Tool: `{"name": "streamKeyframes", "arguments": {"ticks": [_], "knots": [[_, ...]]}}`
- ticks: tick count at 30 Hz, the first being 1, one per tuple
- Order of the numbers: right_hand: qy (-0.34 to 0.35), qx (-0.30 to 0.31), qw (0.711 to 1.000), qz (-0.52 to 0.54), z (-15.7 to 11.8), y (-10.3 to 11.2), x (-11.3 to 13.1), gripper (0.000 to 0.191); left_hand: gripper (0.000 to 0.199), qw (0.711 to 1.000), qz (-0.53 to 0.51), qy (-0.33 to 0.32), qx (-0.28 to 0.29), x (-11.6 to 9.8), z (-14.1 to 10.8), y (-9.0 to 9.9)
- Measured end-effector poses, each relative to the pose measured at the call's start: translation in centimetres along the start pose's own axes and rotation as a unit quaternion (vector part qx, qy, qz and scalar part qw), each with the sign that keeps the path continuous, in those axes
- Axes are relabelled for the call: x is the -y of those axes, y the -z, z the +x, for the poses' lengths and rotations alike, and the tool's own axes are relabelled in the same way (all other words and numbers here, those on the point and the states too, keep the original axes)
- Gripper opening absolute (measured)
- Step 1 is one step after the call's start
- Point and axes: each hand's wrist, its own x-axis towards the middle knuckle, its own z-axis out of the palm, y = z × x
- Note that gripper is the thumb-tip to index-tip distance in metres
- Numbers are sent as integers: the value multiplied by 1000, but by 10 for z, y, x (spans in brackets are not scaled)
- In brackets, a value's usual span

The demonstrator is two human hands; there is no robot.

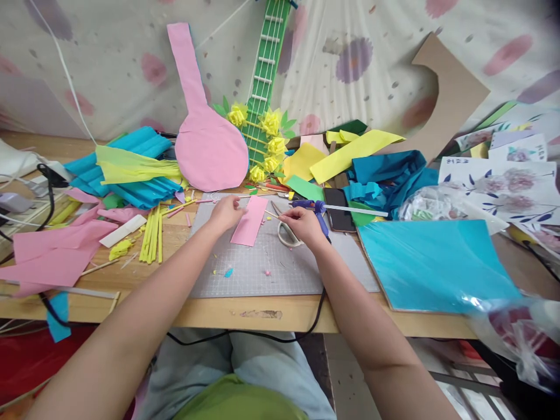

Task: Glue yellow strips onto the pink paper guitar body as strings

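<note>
Stick (pixel 272 214) pinched in R hand (pixel 303 224) (L hand (pixel 227 214) loosely curled nrby).

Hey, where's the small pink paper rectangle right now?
In the head view, the pink paper rectangle lies near the picture's middle, on the far part of the gray cutting mat, between the left hand and right hand.

Looks from the wearer's head, above the near edge of the counter (pixel 210 314), facing forward and down. Sits close, yet spans widely along that edge. Takes in the lap (pixel 271 356) below it, both forearms (pixel 144 309) crossing it, and the patterned cloth (pixel 394 35) beyond the far edge.
</note>
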Motion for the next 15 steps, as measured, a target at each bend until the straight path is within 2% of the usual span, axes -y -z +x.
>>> {"name": "streamKeyframes", "arguments": {"ticks": [3, 6, 9, 11, 15], "knots": [[0, -24, 999, 36, -2, -5, -6, 20, 73, 991, 114, 55, 39, -22, 11, -12], [10, -44, 998, 39, -2, -6, -4, 19, 76, 983, 125, 125, 54, -41, 11, -17], [22, -69, 996, 43, -3, -3, 0, 19, 66, 982, 108, 143, 54, -46, 10, -14], [27, -89, 994, 58, -3, 0, 2, 19, 55, 987, 80, 116, 73, -44, 11, -6], [46, -124, 986, 105, -4, 3, 4, 21, 26, 985, -97, 37, 137, -40, 18, 16]]}}
